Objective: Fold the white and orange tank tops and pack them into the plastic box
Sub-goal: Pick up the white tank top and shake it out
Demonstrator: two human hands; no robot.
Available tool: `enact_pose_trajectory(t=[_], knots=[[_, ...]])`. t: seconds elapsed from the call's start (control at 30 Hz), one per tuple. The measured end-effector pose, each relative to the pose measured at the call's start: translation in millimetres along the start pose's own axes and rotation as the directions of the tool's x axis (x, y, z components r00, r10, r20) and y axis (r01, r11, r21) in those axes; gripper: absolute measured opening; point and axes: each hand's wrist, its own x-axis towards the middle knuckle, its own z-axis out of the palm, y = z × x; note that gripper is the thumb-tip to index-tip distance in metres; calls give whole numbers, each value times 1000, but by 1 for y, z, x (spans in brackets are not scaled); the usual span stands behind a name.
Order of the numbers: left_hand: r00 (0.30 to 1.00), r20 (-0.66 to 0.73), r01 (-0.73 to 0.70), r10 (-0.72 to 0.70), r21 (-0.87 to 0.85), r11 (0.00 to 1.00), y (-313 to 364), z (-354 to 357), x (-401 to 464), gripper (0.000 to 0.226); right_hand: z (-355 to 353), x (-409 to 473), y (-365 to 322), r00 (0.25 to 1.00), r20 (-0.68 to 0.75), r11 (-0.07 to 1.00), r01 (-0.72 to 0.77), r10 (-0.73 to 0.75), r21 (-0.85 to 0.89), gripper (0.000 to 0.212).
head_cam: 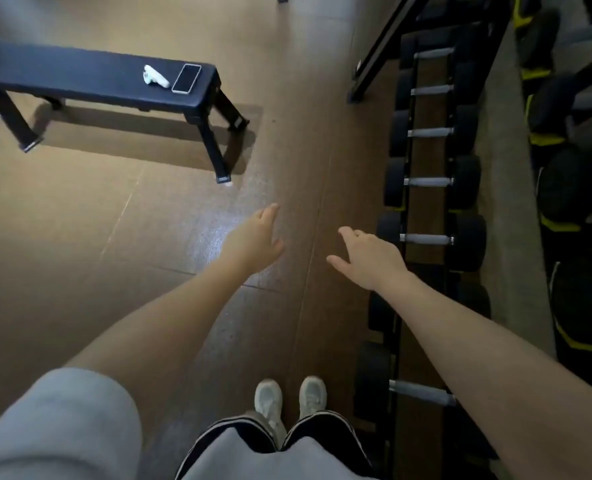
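Neither tank top nor the plastic box is in view. My left hand point(258, 239) is stretched out in front of me over the brown floor, fingers apart, holding nothing. My right hand point(369, 258) is held out beside it, a little to the right, also spread and empty. Both hands hover in the air above the floor, apart from each other.
A black padded bench point(90, 77) stands at the upper left with a phone point(186, 78) and a small white object point(156, 76) on it. A rack of dumbbells point(429, 181) runs along the right side. My white shoes point(289, 398) stand on the brown floor point(79, 237).
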Motion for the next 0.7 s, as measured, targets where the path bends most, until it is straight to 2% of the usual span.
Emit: enact_pose_trajectory(t=[0.1, 0.2, 0.3, 0.47, 0.6, 0.7], knots=[[1000, -23, 8, -8, -6, 1000, 10, -7, 5, 62, -13, 6, 11, 1000, 17, 1000, 12, -12, -9, 60], [994, -108, -14, 12, -15, 1000, 23, -26, 18, 60, -38, 18, 20, 999, 16, 999, 35, -35, -5, 55], [978, -199, -66, 67, 8, 998, 32, -58, 43, 58, -69, 45, 25, 994, 32, 990, 103, -101, -95, 47], [943, -309, -104, 124, 78, 991, 22, -126, 115, 54, -125, 129, 11, 993, -55, 989, 94, -100, -112, 44], [948, -295, -87, 121, 127, 988, -13, -158, 183, 51, -145, 209, -3, 995, -22, 984, 97, -102, -151, 44], [964, -226, -112, 142, 140, 984, -40, -190, 247, 52, -167, 277, -6, 998, -15, 990, 62, -65, -128, 42]])
